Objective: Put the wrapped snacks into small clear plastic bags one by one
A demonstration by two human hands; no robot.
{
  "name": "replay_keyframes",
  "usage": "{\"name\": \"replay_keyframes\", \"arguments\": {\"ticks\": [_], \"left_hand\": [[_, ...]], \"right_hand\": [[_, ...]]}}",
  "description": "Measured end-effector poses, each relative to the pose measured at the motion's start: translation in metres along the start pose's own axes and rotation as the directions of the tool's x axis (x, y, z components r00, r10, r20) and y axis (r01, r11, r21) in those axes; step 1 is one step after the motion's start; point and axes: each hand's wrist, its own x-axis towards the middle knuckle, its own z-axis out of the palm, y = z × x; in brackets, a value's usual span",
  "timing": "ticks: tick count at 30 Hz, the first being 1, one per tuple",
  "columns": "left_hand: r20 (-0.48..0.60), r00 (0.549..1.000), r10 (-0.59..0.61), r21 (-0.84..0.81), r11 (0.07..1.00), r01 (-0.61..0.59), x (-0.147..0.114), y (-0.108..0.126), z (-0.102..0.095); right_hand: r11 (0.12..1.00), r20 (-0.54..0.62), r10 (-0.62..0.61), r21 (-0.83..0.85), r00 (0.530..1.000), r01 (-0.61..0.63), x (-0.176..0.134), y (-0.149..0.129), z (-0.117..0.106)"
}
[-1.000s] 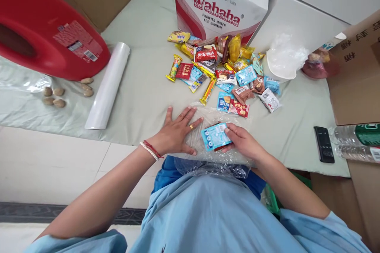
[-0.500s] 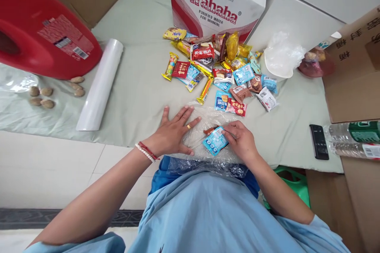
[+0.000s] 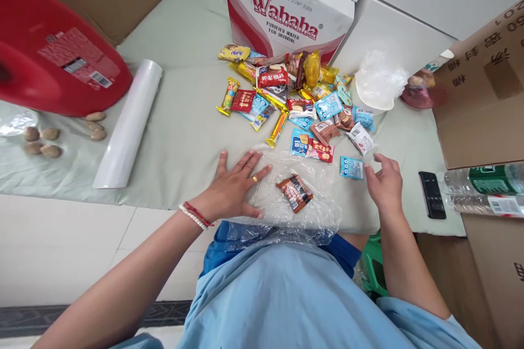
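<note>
Pressing the left hand (image 3: 235, 188) flat on a sheet of clear, crinkled plastic film (image 3: 324, 204) at the near edge of the pale-green, cloth-covered surface (image 3: 180, 166), with fingers spread and gripping nothing. Holding the right hand (image 3: 385, 184) farther right, with thumb and fingers parted, just beside a flat, light-blue rectangular sachet (image 3: 351, 168); not showing clearly whether touching it. Having the sachet directly left of the right thumb, with its long axis running roughly along the near edge, well apart from the left hand. Having a small brown-and-orange wrapped snack packet (image 3: 295, 193) lying askew on the film between both hands, nearer the left. Facing a heap of brightly wrapped snacks (image 3: 302, 109) before a white-and-red cardboard box (image 3: 286, 16), crowding the space beyond film and sachet. Having a white cylindrical plastic roll (image 3: 129, 125) off to the left, and a black, oblong handset (image 3: 432, 195) toward the right edge.
</note>
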Motion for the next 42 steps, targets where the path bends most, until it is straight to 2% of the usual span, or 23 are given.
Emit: {"name": "replay_keyframes", "arguments": {"ticks": [2,3,5,6,8,10,13,15,17,20,22,25,27,28,29,30,32,34,36,38,40,42], "left_hand": [[0.01,1.0,-0.007,0.013,1.0,0.007,0.0,0.0,-0.001],[0.012,1.0,-0.011,0.021,1.0,0.01,0.0,0.0,-0.001],[0.013,1.0,-0.018,0.03,0.999,0.018,0.0,0.0,0.0],[0.013,1.0,-0.021,0.032,0.999,0.021,0.0,0.0,0.001],[0.011,1.0,-0.028,0.034,0.999,0.028,0.001,-0.002,0.002],[0.003,1.0,-0.029,0.034,0.999,0.029,0.002,-0.003,0.004],[-0.005,1.0,-0.024,0.031,0.999,0.025,0.003,-0.003,0.005],[-0.002,1.0,-0.024,0.026,0.999,0.024,0.003,-0.003,0.005],[-0.003,1.0,-0.023,0.023,0.999,0.023,0.003,-0.003,0.004],[-0.009,1.0,-0.017,0.025,1.0,0.017,0.004,-0.003,0.004],[-0.006,1.0,-0.018,0.028,0.999,0.018,0.004,-0.003,0.004],[0.005,1.0,-0.023,0.026,0.999,0.023,0.002,-0.002,0.003],[0.012,1.0,-0.019,0.015,1.0,0.019,0.001,-0.001,0.002],[0.016,1.0,-0.017,0.009,1.0,0.017,0.001,-0.001,0.0],[0.02,1.0,-0.016,0.002,1.0,0.016,0.0,0.0,-0.001],[0.022,1.0,-0.016,-0.003,1.0,0.016,0.0,0.0,-0.002],[0.024,1.0,-0.016,-0.009,1.0,0.017,0.0,0.001,-0.003],[0.021,1.0,-0.016,-0.008,1.0,0.016,-0.001,0.001,-0.004],[0.016,1.0,-0.014,-0.001,1.0,0.014,-0.001,0.002,-0.004],[0.004,1.0,-0.012,0.014,1.0,0.012,-0.002,0.002,-0.002],[-0.021,1.0,-0.004,0.024,1.0,0.004,-0.003,0.0,0.001],[-0.048,0.999,0.013,0.019,1.0,-0.012,-0.003,-0.002,0.006]], "right_hand": [[0.992,0.167,-0.11,-0.039,0.98,0.118,-0.026,-0.036,0.006],[0.981,0.304,-0.162,-0.056,0.939,0.187,-0.043,-0.058,0.011],[0.927,0.526,-0.23,-0.136,0.819,0.348,-0.076,-0.101,0.024],[0.895,0.598,-0.246,-0.162,0.763,0.415,-0.089,-0.118,0.031],[0.843,0.664,-0.251,-0.207,0.704,0.496,-0.102,-0.138,0.043],[0.829,0.676,-0.235,-0.237,0.699,0.507,-0.101,-0.139,0.047],[0.855,0.69,-0.245,-0.178,0.681,0.488,-0.084,-0.125,0.037],[0.858,0.691,-0.325,-0.072,0.646,0.508,-0.075,-0.118,0.029],[0.825,0.665,-0.442,0.036,0.602,0.565,-0.071,-0.119,0.026],[0.732,0.638,-0.571,0.111,0.517,0.672,-0.076,-0.127,0.039],[0.695,0.656,-0.588,0.11,0.474,0.71,-0.08,-0.13,0.054],[0.685,0.668,-0.604,0.156,0.435,0.712,-0.079,-0.125,0.068],[0.683,0.658,-0.641,0.253,0.396,0.685,-0.069,-0.119,0.066],[0.682,0.646,-0.657,0.291,0.388,0.671,-0.061,-0.117,0.063],[0.687,0.63,-0.665,0.304,0.401,0.66,-0.051,-0.117,0.059],[0.693,0.608,-0.666,0.289,0.432,0.661,-0.038,-0.12,0.056],[0.703,0.538,-0.654,0.173,0.531,0.69,-0.006,-0.13,0.055],[0.701,0.45,-0.642,0.018,0.621,0.713,0.031,-0.144,0.064],[0.696,0.394,-0.632,-0.091,0.668,0.712,0.065,-0.156,0.081],[0.677,0.42,-0.617,-0.149,0.666,0.721,0.09,-0.163,0.098],[0.637,0.489,-0.606,-0.173,0.627,0.751,0.104,-0.163,0.107],[0.6,0.545,-0.594,-0.191,0.593,0.777,0.11,-0.158,0.105]]}}
